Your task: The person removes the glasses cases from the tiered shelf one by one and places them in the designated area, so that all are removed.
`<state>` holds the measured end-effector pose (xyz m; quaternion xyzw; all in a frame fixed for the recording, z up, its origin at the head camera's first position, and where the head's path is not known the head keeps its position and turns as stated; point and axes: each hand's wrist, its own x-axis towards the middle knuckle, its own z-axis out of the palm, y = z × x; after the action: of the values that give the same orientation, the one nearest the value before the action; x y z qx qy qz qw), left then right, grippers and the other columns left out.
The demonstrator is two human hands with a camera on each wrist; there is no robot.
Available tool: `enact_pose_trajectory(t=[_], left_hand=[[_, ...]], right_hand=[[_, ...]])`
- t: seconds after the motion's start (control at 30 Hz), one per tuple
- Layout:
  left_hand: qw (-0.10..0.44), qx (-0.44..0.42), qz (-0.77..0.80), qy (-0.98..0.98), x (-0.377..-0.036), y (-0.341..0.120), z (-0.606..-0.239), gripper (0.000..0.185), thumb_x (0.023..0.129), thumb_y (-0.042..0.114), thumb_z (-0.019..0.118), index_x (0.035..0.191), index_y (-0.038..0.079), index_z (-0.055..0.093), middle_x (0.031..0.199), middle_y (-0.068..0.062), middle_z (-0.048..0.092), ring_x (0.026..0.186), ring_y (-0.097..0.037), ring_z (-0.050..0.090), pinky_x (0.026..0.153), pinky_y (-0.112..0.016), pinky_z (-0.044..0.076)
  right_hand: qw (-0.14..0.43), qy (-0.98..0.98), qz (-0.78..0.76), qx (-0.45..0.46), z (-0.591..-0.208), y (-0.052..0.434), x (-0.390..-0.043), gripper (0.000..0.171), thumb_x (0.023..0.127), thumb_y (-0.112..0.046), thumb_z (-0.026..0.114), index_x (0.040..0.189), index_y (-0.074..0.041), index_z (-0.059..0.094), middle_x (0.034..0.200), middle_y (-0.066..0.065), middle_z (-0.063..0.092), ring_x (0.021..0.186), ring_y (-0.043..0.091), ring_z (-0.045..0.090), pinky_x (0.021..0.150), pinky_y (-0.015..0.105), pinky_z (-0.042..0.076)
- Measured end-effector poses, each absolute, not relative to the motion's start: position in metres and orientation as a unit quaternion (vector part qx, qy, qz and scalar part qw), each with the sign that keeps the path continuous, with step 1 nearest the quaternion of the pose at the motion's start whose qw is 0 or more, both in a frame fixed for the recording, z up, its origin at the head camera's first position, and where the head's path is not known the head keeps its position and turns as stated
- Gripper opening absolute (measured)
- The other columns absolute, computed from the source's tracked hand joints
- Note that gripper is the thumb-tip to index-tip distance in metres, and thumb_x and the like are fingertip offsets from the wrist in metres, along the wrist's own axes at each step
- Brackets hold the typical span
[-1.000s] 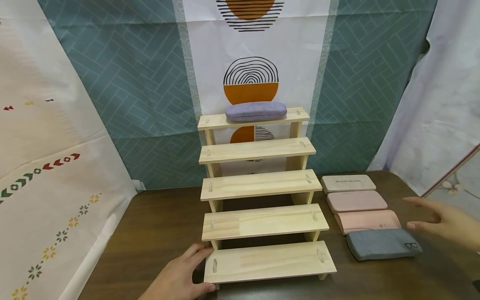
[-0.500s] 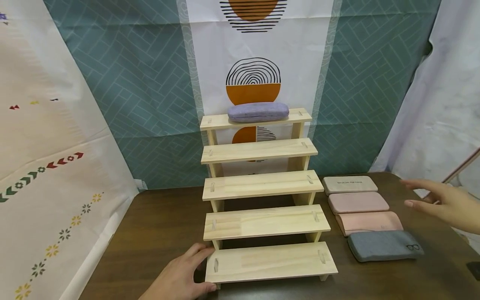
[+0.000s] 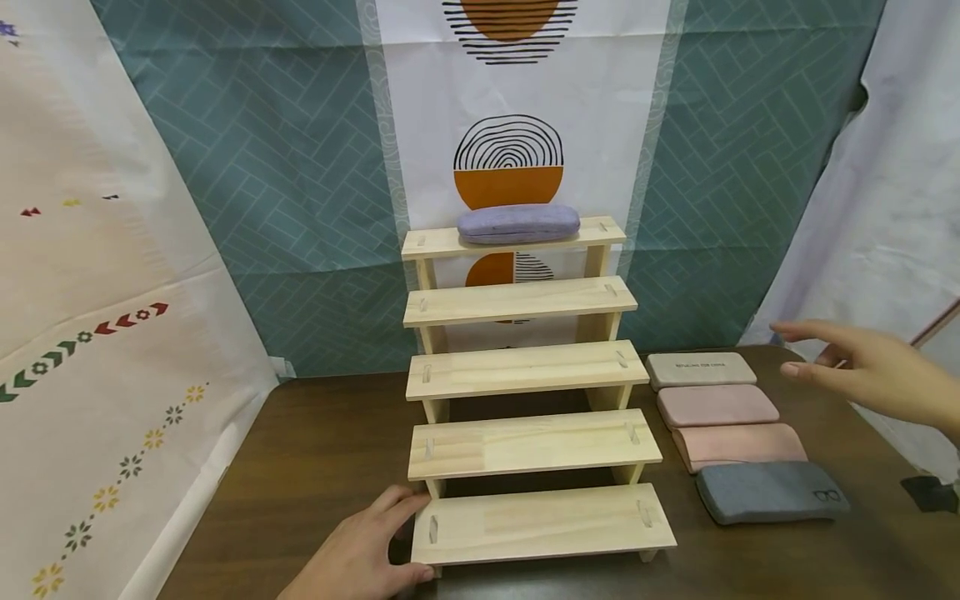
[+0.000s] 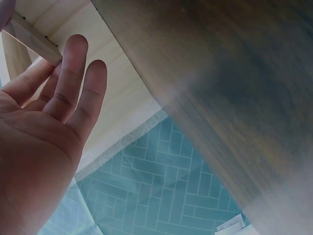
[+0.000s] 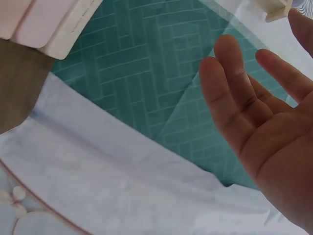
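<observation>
A tiered wooden display rack (image 3: 525, 367) with several pale step boards stands on the table. My left hand (image 3: 360, 546) holds the left end of its lowest board, thumb at the front corner and fingers at the back one. In the left wrist view, the left hand (image 4: 44, 137) has its fingertips against the board's edge. A lavender glasses case (image 3: 517, 224) lies on the top step. My right hand (image 3: 862, 367) hovers over the table's right side, fingers loosely extended and holding nothing. Nearest to it are a white case (image 3: 701, 369) and a pink case (image 3: 717, 404).
Below the pink case lie a peach case (image 3: 742, 444) and a blue-grey case (image 3: 772, 492) with a glasses print. A patterned green and white cloth (image 3: 300, 208) hangs behind the brown table (image 3: 315, 442). Pale cloths hang at both sides. A small dark object (image 3: 930, 493) sits at the right edge.
My right hand has risen from beside the blue-grey case toward the level of the white and pink cases. The left hand keeps its hold on the rack. The view has shifted slightly.
</observation>
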<state>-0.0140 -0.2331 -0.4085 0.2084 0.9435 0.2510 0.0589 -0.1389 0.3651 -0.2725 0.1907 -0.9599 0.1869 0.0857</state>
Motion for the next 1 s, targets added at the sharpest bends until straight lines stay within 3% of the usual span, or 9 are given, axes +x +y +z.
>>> enact_pose_trajectory(t=[0.2, 0.33, 0.43, 0.73, 1.0], left_hand=[[0.062, 0.209, 0.253, 0.943, -0.015, -0.233, -0.409, 0.076, 0.082, 0.060, 0.077, 0.141, 0.016, 0.057, 0.133, 0.008, 0.048, 0.092, -0.005, 0.059, 0.074, -0.033, 0.052], [0.059, 0.211, 0.257, 0.941, -0.015, -0.233, -0.410, 0.074, 0.082, 0.058, 0.078, 0.140, 0.016, 0.057, 0.133, 0.009, 0.048, 0.092, -0.005, 0.060, 0.074, -0.033, 0.052], [0.056, 0.210, 0.254, 0.942, -0.014, -0.234, -0.411, 0.074, 0.082, 0.057, 0.078, 0.140, 0.016, 0.057, 0.133, 0.008, 0.048, 0.091, -0.005, 0.060, 0.073, -0.033, 0.052], [0.061, 0.213, 0.265, 0.939, -0.016, -0.235, -0.413, 0.076, 0.082, 0.058, 0.077, 0.140, 0.014, 0.057, 0.132, 0.004, 0.050, 0.090, -0.006, 0.061, 0.070, -0.032, 0.052], [0.066, 0.217, 0.268, 0.936, -0.017, -0.236, -0.413, 0.076, 0.082, 0.057, 0.078, 0.140, 0.014, 0.056, 0.132, 0.006, 0.049, 0.091, -0.006, 0.061, 0.070, -0.031, 0.052]], right_hand=[[0.075, -0.955, 0.211, 0.197, -0.259, 0.351, -0.145, 0.052, 0.094, -0.021, 0.074, 0.142, -0.014, 0.056, 0.116, -0.038, 0.046, 0.075, 0.004, 0.058, 0.050, 0.030, 0.047], [0.086, -0.956, 0.190, 0.208, -0.245, 0.337, -0.151, 0.053, 0.094, -0.021, 0.075, 0.143, -0.012, 0.056, 0.126, -0.010, 0.061, 0.073, 0.004, 0.058, 0.054, 0.029, 0.045], [0.089, -0.956, 0.179, 0.216, -0.234, 0.324, -0.157, 0.054, 0.094, -0.021, 0.074, 0.144, -0.011, 0.055, 0.128, 0.011, 0.063, 0.071, 0.005, 0.058, 0.057, 0.029, 0.043], [0.054, -0.948, 0.207, 0.237, -0.213, 0.293, -0.173, 0.056, 0.098, -0.027, 0.069, 0.149, -0.016, 0.049, 0.138, 0.010, 0.056, 0.074, 0.012, 0.057, 0.057, 0.031, 0.044], [0.038, -0.945, 0.223, 0.235, -0.198, 0.274, -0.184, 0.053, 0.099, -0.032, 0.067, 0.148, -0.022, 0.051, 0.133, 0.004, 0.059, 0.071, 0.017, 0.057, 0.059, 0.033, 0.045]])
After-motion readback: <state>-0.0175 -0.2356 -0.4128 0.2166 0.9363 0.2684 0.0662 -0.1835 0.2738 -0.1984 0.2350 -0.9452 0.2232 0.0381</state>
